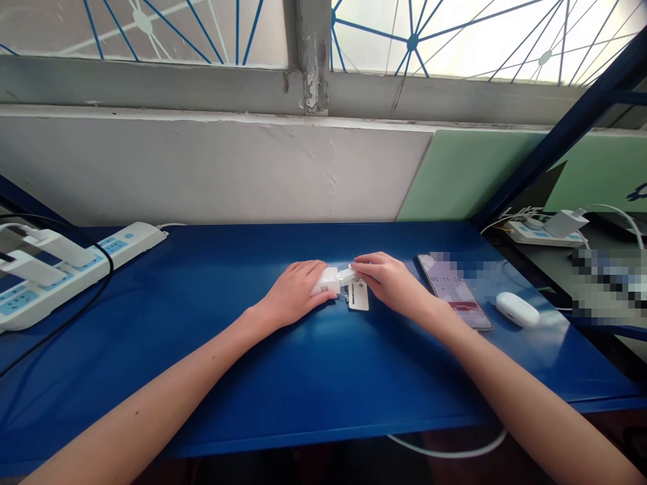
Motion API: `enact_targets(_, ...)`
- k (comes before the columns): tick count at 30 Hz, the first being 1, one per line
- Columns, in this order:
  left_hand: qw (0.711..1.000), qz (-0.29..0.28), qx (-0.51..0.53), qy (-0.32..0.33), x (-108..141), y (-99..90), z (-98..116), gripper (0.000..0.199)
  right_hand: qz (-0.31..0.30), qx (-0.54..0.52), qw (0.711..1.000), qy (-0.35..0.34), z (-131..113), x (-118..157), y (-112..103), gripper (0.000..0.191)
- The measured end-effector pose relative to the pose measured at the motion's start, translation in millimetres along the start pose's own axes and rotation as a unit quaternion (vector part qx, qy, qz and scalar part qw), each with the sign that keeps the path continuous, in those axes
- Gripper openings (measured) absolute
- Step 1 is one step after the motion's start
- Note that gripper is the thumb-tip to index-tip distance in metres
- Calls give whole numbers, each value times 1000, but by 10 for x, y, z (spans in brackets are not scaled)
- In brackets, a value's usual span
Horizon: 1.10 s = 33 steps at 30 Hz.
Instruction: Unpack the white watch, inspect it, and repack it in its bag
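Note:
Near the middle of the blue desk [303, 377], my left hand [296, 291] is closed around a small white box [329, 279], fingers on top and thumb along the near side. From the right, my right hand [391, 279] pinches a small white piece [346, 276] at the box's right end. Whether this piece is a flap of the box or something separate, I cannot tell. Just below it lies a white card [358, 298] with a dark slot-like mark, close to my right fingers. A bit of clear, shiny material shows beside the card.
Right of my right hand lies a phone [449, 289] showing a timer, with a white earbud case [517, 309] beyond it. A white power strip [126, 241] with plugged-in adapters and a black cable [108, 269] occupies the left. Another power strip [520, 234] sits beyond the right frame post.

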<state>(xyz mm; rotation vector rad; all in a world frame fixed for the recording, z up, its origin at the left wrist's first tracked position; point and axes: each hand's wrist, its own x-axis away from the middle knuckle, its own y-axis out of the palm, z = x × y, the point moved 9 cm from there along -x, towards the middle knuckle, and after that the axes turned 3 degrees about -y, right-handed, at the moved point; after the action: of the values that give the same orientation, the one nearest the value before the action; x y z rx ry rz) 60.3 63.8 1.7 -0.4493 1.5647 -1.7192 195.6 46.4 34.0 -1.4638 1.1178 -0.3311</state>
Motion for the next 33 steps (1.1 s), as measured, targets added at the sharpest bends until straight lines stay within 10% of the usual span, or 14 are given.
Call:
enact_targets(12,1000,3,3,2,8,4,-2,52,40,-144,983,106,169,-14,-59,20)
enact_targets(20,1000,-10,1,-7,7,9,-5,57,-101,-23,994,-43,16,30,56,29)
enact_targets(33,1000,-3,9,-3,11,-1,3,54,-61,67,990,-107,-81,9,43,22)
